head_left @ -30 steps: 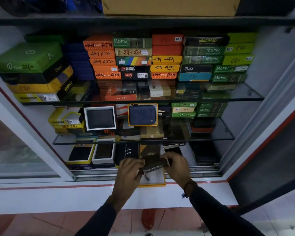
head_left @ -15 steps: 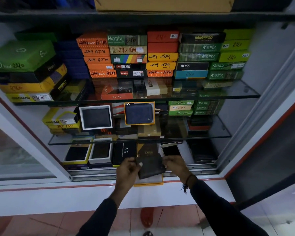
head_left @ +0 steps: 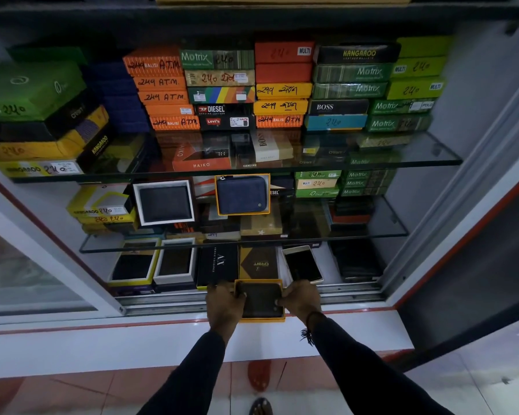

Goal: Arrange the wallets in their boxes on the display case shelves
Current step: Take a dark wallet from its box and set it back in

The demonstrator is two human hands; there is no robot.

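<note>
A dark wallet (head_left: pixel 261 299) lies flat inside an open yellow-rimmed box (head_left: pixel 262 319) at the front edge of the case's bottom level. My left hand (head_left: pixel 224 304) presses on the wallet's left side and my right hand (head_left: pixel 301 299) on its right side, fingers curled over the box edges. Behind it lies the box's brown lid (head_left: pixel 258 263). Two more open boxes holding dark wallets (head_left: pixel 132 266) (head_left: pixel 176 262) stand at the bottom left. On the middle glass shelf a blue wallet (head_left: pixel 241 194) and a black wallet in a white box (head_left: pixel 164 202) stand upright.
Stacks of closed wallet boxes (head_left: pixel 219 85) fill the top glass shelf (head_left: pixel 426 157). A black box (head_left: pixel 218 265) and a phone (head_left: pixel 303 265) lie on the bottom level. The sliding-door track (head_left: pixel 162 304) and white ledge (head_left: pixel 102 348) run in front. A sandalled foot (head_left: pixel 259 405) stands below.
The wallet, held folded and tilted above the box, has been lowered flat into the yellow-rimmed box. Both hands came down with it to its sides.
</note>
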